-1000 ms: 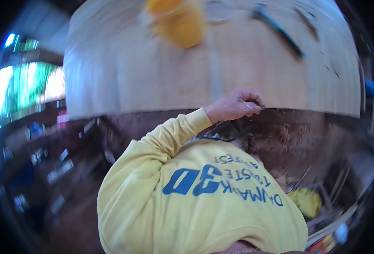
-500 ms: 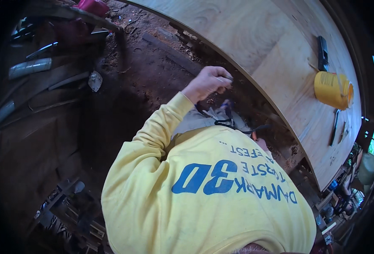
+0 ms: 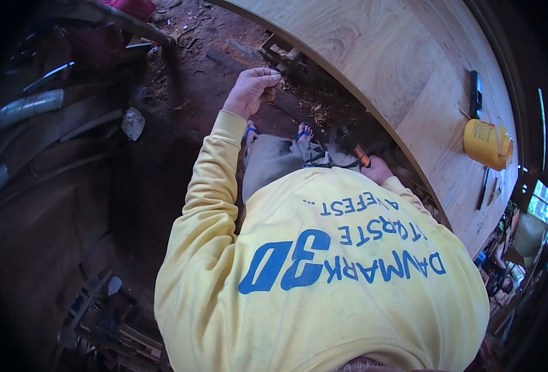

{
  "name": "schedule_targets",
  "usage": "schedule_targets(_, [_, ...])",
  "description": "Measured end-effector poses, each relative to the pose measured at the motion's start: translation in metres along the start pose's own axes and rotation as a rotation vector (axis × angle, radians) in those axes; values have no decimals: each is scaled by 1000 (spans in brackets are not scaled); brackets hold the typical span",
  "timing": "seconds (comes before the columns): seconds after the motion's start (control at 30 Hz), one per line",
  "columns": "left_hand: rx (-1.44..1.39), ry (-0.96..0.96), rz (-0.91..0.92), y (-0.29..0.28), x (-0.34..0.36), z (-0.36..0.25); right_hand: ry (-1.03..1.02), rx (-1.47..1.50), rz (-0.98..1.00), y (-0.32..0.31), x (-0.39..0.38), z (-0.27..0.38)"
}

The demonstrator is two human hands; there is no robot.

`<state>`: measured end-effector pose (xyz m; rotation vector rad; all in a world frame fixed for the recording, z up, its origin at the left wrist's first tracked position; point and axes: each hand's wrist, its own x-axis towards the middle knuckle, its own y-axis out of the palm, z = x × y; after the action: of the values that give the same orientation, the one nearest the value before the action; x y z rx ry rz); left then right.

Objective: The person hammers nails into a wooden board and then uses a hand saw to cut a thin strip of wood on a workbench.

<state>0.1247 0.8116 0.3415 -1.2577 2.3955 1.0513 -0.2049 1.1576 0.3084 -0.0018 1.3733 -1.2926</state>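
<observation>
My left hand (image 3: 253, 90) is held out over the dirt floor with its fingertips pinched on something small that I cannot make out. At the right of my waist, my right hand (image 3: 377, 171) grips an orange-handled tool (image 3: 359, 152), whose dark end is hard to make out. The edge of a large pale plywood panel (image 3: 398, 74) curves past both hands on the right. On it lie a yellow plastic bucket (image 3: 487, 144), tipped on its side in the picture or seen that way, a black tool (image 3: 475, 94) and thin tools (image 3: 481, 189).
The dirt floor (image 3: 187, 80) with wood scraps and shavings surrounds my sandalled feet (image 3: 304, 131). At the upper left are a red item (image 3: 94, 49), a pale cylinder (image 3: 30, 110) and branch-like pieces. Piled wood (image 3: 106, 316) stands at the lower left, clutter at the far right.
My view has swung from facing the panel to looking down along its edge. My left hand has moved up and leftward in the picture; my right hand on the orange handle shows more.
</observation>
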Motion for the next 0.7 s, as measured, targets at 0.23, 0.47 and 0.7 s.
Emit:
schedule_targets(0.23, [-31,-40,49,-49,24,-38,-67,14,-108,19,-1,80])
schedule_targets(0.47, [82,-62,144,-76,52,-82,46,-6,-74,8,-15,165])
schedule_targets(0.7, [201,-128,140,-66,83,-96,106,-66,-135,-4,-5,200])
